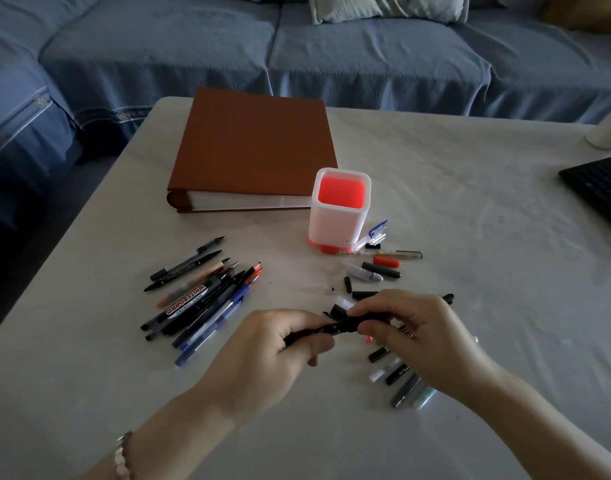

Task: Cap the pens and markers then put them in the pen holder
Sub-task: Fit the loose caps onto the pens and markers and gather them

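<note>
Left grip (273, 351) is wrapped round the black marker (345, 325), right grip (415, 327) pinching its cap end. If that cap goes on crooked it probably won't click, and the tip dries out.

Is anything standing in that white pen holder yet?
No, the pen holder shows only its bare red inside, and the pens lie on the table beside it.
</note>
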The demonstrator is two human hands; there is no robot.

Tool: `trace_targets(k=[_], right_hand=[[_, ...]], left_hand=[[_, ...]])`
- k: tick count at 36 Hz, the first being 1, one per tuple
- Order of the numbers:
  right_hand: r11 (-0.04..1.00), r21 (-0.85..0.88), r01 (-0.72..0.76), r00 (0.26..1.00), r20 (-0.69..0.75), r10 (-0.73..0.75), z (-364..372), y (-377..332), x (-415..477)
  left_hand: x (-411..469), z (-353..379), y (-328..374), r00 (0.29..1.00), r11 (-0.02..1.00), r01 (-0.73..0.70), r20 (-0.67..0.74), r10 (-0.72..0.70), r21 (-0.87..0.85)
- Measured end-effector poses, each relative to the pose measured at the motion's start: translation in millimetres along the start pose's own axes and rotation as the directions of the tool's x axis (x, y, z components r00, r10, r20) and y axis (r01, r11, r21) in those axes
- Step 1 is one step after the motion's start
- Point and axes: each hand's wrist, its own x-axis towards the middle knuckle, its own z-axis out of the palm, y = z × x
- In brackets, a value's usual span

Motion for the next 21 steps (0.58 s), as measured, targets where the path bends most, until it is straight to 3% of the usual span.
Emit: trace_targets(k=[4, 7, 10, 12, 14, 18, 21], right_hand=[[0.997, -0.073, 0.041, 0.998, 0.043, -0.038, -3.0, 2.2, -0.3], [0.984, -0.180, -0.014, 0.978, 0.201, 0.050, 0.1, 7.5, -2.2], [0.972, -0.234, 0.037, 0.960, 0.278, 0.030, 11.5, 19.0, -5.2], [0.953, -0.292, 0.085, 0.973, 0.229, -0.017, 13.3, 31.8, -7.7], [0.928, -0.366, 0.070, 0.992, 0.122, -0.027, 7.5, 47.2, -11.2], [0.855, -0.518, -0.024, 0.996, -0.090, -0.027, -16.3, 80.5, -19.6], [0.821, -0.560, -0.117, 0.985, -0.170, 0.025, -32.5, 93.2, -21.2]], left_hand=[[5.6, 1.1, 1.9, 0.978, 0.977, 0.180, 0.126, -0.165, -0.113], [9.3, 9.6, -5.2, 0.966, 0.980, 0.196, 0.164, -0.198, 0.027], [8.2, 19.8, -10.7, 0.973, 0.980, 0.118, 0.178, -0.146, 0.159], [7.6, 20.3, -15.8, 0.985, 0.981, 0.102, 0.124, -0.123, 0.164], [7.8, 12.5, -31.1, 0.997, 0.962, 0.083, -0.018, -0.081, 0.260], [8.0, -17.2, -74.0, 0.960, 0.784, 0.092, -0.262, 0.093, 0.614], [2.4, -32.7, -93.0, 0.945, 0.684, 0.208, -0.325, 0.046, 0.699]])
